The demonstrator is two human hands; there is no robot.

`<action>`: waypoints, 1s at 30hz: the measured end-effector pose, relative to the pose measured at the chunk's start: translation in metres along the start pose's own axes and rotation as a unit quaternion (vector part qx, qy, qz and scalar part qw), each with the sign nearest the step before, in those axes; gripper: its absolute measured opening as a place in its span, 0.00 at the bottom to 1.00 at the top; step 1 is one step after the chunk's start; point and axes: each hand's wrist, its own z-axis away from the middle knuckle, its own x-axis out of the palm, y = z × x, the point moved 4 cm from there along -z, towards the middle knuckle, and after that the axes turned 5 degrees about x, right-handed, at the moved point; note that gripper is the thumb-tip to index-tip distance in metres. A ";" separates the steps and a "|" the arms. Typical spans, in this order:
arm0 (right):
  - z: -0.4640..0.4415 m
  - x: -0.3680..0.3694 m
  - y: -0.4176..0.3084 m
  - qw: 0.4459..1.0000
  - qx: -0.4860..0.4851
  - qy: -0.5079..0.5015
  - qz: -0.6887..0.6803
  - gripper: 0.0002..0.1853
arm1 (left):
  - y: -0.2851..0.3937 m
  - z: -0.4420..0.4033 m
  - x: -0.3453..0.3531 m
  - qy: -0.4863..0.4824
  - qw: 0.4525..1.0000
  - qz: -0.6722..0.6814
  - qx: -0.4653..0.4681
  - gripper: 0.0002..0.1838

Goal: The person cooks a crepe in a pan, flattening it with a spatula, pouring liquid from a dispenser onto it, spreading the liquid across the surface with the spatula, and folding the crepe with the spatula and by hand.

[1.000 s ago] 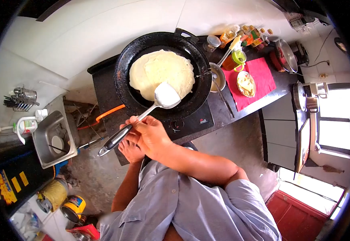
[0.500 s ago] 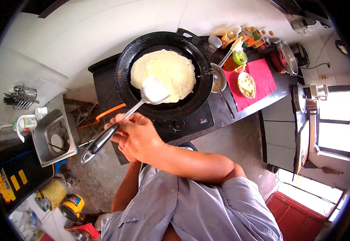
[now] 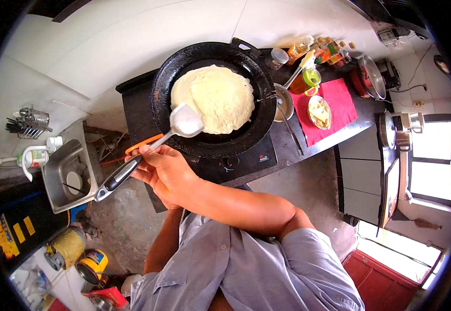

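Note:
My right hand is closed round the black and grey handle of a metal spatula. The spatula's blade is over the lower left edge of a pale, round pancake. Whether the blade touches it, I cannot tell. The pancake lies in a wide black wok on a black cooktop. My left hand is mostly hidden behind my right hand and wrist, and its fingers do not show clearly. An orange strip runs beside the wok's lower left rim.
Right of the wok are a metal bowl with a ladle across it, a jar with a green lid and a small dish on a red cloth. Bottles line the wall. A steel sink is at left.
My right hand has drawn the spatula slightly left and down, from over the pancake's lower part towards its lower left edge. The pancake keeps its place in the wok.

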 end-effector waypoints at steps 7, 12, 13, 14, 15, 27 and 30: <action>0.041 0.010 -0.051 0.993 -0.034 0.015 0.113 0.07 | -0.007 0.006 0.000 -0.009 1.000 0.018 0.010 0.35; 0.054 -0.023 -0.142 0.933 -0.080 0.103 0.337 0.10 | 0.010 -0.008 -0.032 0.079 0.995 0.054 0.030 0.23; 0.049 -0.030 -0.152 0.927 -0.086 0.116 0.346 0.10 | 0.010 -0.008 -0.032 0.083 0.994 0.057 0.029 0.23; 0.043 -0.039 -0.161 0.921 -0.092 0.130 0.354 0.10 | 0.011 -0.008 -0.032 0.085 0.994 0.061 0.029 0.23; 0.037 -0.045 -0.166 0.912 -0.094 0.125 0.380 0.12 | 0.011 -0.007 -0.032 0.084 0.994 0.061 0.027 0.23; 0.048 -0.077 -0.138 0.922 -0.017 0.132 0.363 0.10 | 0.011 -0.008 -0.032 0.078 0.995 0.055 0.026 0.22; 0.067 -0.079 -0.134 0.912 0.013 0.129 0.390 0.10 | 0.012 -0.007 -0.030 0.061 0.996 0.064 0.024 0.24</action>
